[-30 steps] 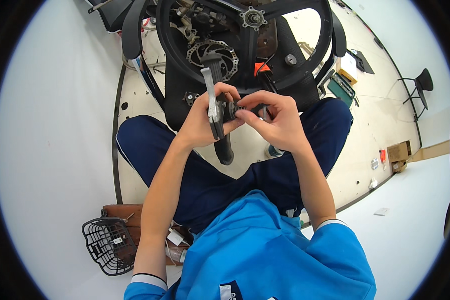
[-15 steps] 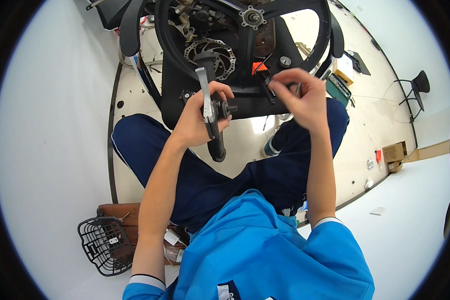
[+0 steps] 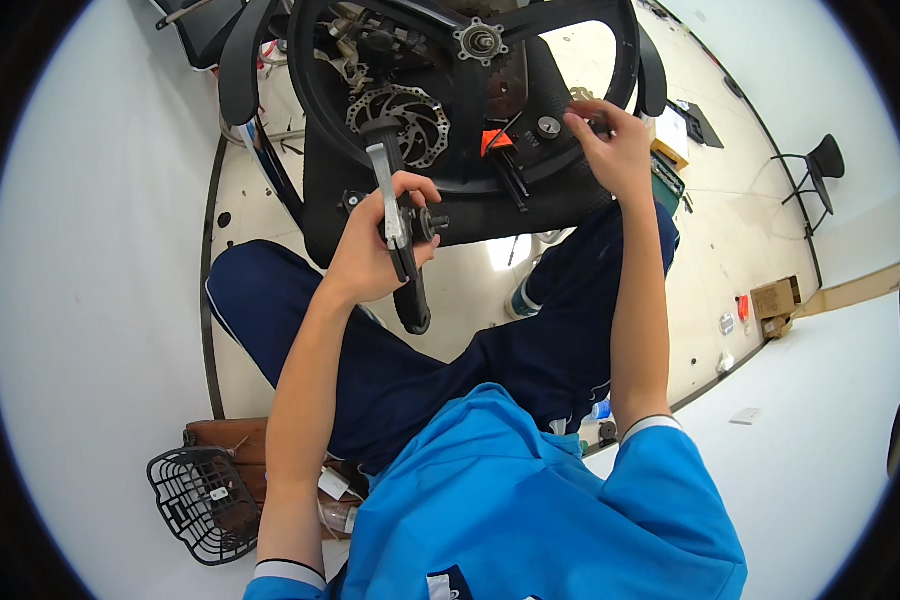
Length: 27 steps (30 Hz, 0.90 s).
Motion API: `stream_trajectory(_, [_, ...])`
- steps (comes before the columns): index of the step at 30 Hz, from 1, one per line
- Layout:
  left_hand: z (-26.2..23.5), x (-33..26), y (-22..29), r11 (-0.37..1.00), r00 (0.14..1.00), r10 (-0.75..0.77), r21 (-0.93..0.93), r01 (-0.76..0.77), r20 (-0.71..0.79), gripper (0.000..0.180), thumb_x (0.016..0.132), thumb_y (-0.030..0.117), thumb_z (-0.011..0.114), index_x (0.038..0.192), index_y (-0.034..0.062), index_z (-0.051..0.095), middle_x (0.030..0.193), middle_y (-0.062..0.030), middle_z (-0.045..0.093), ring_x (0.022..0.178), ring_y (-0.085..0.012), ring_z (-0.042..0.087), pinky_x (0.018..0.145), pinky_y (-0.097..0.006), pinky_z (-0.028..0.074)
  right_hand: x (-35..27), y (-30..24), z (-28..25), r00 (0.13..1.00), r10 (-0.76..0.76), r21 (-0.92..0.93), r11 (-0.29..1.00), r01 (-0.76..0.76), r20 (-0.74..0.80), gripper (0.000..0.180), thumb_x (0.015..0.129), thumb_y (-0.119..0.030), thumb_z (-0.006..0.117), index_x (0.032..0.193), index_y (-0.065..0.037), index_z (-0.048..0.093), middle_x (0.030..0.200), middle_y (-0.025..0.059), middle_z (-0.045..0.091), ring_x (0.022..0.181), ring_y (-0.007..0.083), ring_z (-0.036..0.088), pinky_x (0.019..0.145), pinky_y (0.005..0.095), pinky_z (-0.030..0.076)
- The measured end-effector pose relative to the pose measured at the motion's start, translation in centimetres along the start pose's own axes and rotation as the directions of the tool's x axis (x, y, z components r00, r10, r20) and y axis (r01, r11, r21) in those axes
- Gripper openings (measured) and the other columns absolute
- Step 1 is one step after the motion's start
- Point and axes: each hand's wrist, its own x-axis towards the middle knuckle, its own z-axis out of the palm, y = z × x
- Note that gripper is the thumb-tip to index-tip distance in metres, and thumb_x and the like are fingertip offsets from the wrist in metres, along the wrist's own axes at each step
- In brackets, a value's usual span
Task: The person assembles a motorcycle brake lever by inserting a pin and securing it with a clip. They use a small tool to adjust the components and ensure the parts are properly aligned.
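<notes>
My left hand (image 3: pixel 370 245) is closed around a brake lever (image 3: pixel 390 215) with a silver blade and a black body, held above my lap in front of the chair. A black bar-like part runs below it, and a threaded stub points right from it. My right hand (image 3: pixel 615 150) is raised over the right side of the black spoked wheel (image 3: pixel 625 60). Its thumb and fingers are pinched together; a small dark or metallic bit shows between them, too hidden to name. Left of that hand lie a small round metal part (image 3: pixel 548 127) and an orange-and-black folding tool (image 3: pixel 497 143).
The wheel rests on a black chair seat (image 3: pixel 320 225) between armrests (image 3: pixel 242 65). A brake disc (image 3: pixel 435 125) lies within the wheel's outline. A green case (image 3: pixel 667 185) and yellow box (image 3: pixel 673 140) stand right. A black basket (image 3: pixel 185 500) sits lower left.
My right hand has moved up and away from the folding tool, toward the wheel's right rim. My left hand keeps its hold on the brake lever. The whole view has shifted slightly.
</notes>
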Motion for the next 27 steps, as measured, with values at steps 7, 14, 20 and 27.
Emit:
stream_trajectory(7, [0.3,0.0,0.2,1.0,1.0,0.017,0.024,-0.017,0.019,0.046,0.07,-0.007,0.068,0.111,0.0064,0.053,0.096,-0.0029,0.051,0.085,-0.0136,0.058,0.078,-0.027,0.049,-8.3,-10.8,3.1,0.904,-0.117,0.374,0.926,-0.05,0.412,0.037,0.082,-0.025,0.079,0.105,0.002,0.069,0.074,0.0091,0.066,0.065,0.0148,0.064,0.061,0.0272,0.051])
stream_trajectory(14, [0.1,-0.4,0.5,1.0,0.999,0.01,0.027,-0.009,-0.043,0.053,0.066,-0.003,0.07,0.115,0.0069,0.052,0.097,-0.0019,0.051,0.092,-0.0135,0.052,0.086,-0.026,0.044,-9.5,-10.9,4.7,0.932,-0.261,0.339,0.926,0.168,0.251,0.035,0.076,-0.018,0.082,0.104,-0.001,0.069,0.081,0.0085,0.067,0.071,0.0188,0.064,0.062,0.0288,0.05])
stream_trajectory(20, [0.2,-0.2,0.1,0.997,0.999,0.044,-0.067,-0.044,0.002,0.06,0.065,-0.007,0.069,0.121,0.0101,0.054,0.096,0.0008,0.048,0.082,-0.011,0.05,0.073,-0.024,0.043,-9.4,-10.5,5.3,0.935,-0.292,0.423,0.887,0.187,0.199,0.033,0.073,-0.012,0.082,0.103,-0.002,0.069,0.087,0.008,0.067,0.075,0.0171,0.065,0.062,0.0275,0.049])
stream_trajectory(27, [0.2,-0.3,0.2,0.995,0.998,0.045,-0.094,-0.041,0.042,0.065,0.065,-0.006,0.069,0.126,0.0099,0.052,0.094,-0.0002,0.052,0.084,-0.0114,0.052,0.074,-0.025,0.045,-8.9,-11.1,4.3,0.906,-0.239,0.428,0.901,0.073,0.35,0.033,0.073,-0.012,0.08,0.102,-0.003,0.067,0.091,0.0088,0.068,0.083,0.0225,0.069,0.07,0.0305,0.056])
